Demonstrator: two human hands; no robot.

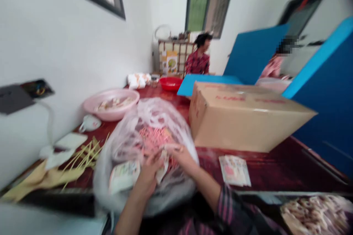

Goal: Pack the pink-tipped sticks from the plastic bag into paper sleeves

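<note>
A big clear plastic bag [143, 112] lies open in front of me, filled with many thin pink pieces [156, 136] whose kind I cannot make out. Over it, my left hand [150, 170] is closed on a small pale packet [162, 169]. My right hand [180, 156] meets it from the other side, fingers pinched at the packet's upper end. Motion blurs the fingertips. Left of my left wrist, a stack of printed packets [125, 176] rests on the bag. More flat printed packets [235, 170] lie on the table to the right.
A cardboard box [248, 121] stands right of the bag, near blue panels [256, 55]. At left are a pink basin [110, 114], a white cup [90, 122] and thin yellow sticks [88, 154]. Beyond sit a red basin [171, 83] and a person [197, 62]; another person [273, 67] is partly hidden.
</note>
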